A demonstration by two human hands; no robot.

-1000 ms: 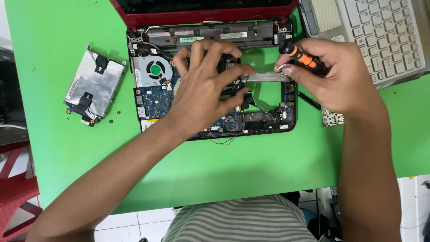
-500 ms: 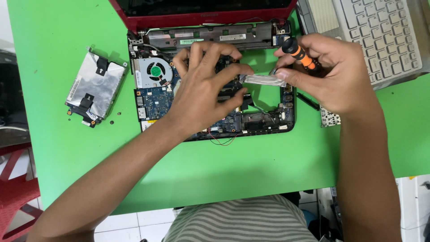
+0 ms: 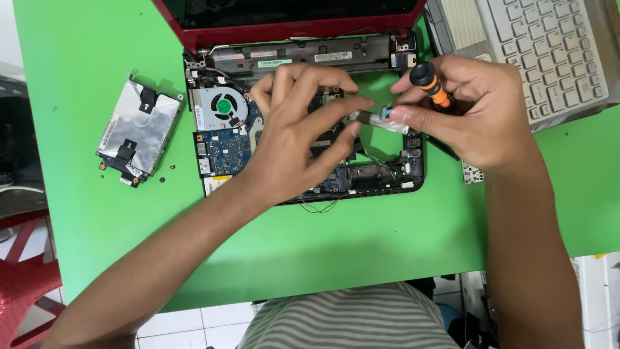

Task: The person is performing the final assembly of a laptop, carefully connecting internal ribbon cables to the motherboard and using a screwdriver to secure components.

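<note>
I have both hands over the opened laptop [image 3: 303, 155] on the green bench [image 3: 97, 77]. My left hand [image 3: 294, 139] hovers above the board, its fingers [image 3: 352, 103] spread and pinching one end of a small flat silver strip [image 3: 378, 120] — a thin metal or ribbon piece, I cannot tell which. My right hand [image 3: 475, 110] pinches the other end at a blue tab, and the same hand has a screwdriver [image 3: 429, 83] with an orange and black handle tucked against the palm, tip hidden. So both hands are clenched on the strip, which is held in the air just above the right part of the open base, not seated anywhere.

By my reading the teardown is well along: the keyboard [image 3: 549, 52] lies apart at the upper right, the drive [image 3: 137, 132] in its silver bracket sits to the left with a few loose screws [image 3: 169, 169] beside it, and the fan [image 3: 223, 106] and blue board [image 3: 226, 152] are laid bare. The red lid [image 3: 290, 26] is open behind. The fan and board look mounted in the base — they seem to be what is left.
</note>
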